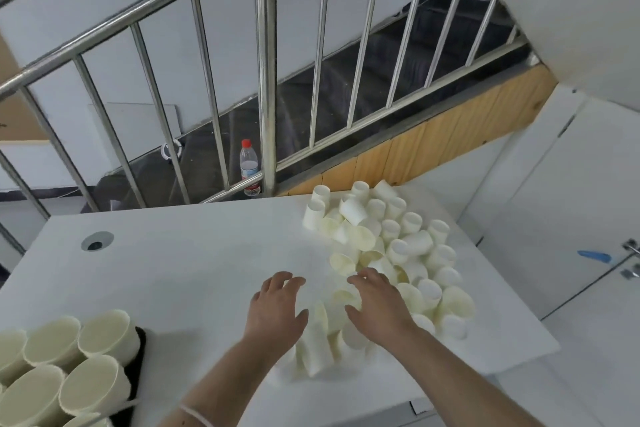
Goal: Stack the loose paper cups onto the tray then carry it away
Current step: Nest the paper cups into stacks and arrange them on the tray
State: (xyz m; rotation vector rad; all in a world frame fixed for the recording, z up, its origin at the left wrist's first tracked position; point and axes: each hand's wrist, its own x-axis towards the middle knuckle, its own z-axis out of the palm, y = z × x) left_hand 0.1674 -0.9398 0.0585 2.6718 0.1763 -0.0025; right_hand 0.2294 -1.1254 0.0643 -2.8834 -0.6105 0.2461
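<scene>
White paper cups point(398, 253) lie heaped along the right side of a white table point(194, 253), some upright, some on their sides, some mouth down. Both hands reach out over the near end of the heap, palms down. The left hand point(277, 308) hovers with fingers spread and gently bent; its fingers point(287, 279) hang above bare tabletop just left of the cups and hold nothing. The right hand point(377, 308) is spread the same way, fingers loose and apart, above several tipped cups. Whether its fingertips point(360, 279) actually touch a cup cannot be told; nothing is pinched or wrapped in them. A thin pale band point(197, 414) circles the left wrist.

At the lower left corner a dark tray point(136, 360) sits on the table, well apart from the heap, with stacks of cups point(86, 357) standing mouth up on it; only its dark edge shows beside them.

The tabletop has a round cable hole point(97, 241) near its far left corner. Beyond the far edge runs a stainless steel railing point(266, 62) with upright bars, and past it a dark stairwell floor. A clear plastic bottle point(249, 166) with a red cap stands just behind the railing post. A strip of light wood panelling point(433, 139) runs under the rail on the right. White walls close in on the right, where a door point(571, 218) carries a metal handle point(632, 248) and a blue mark beside it.
</scene>
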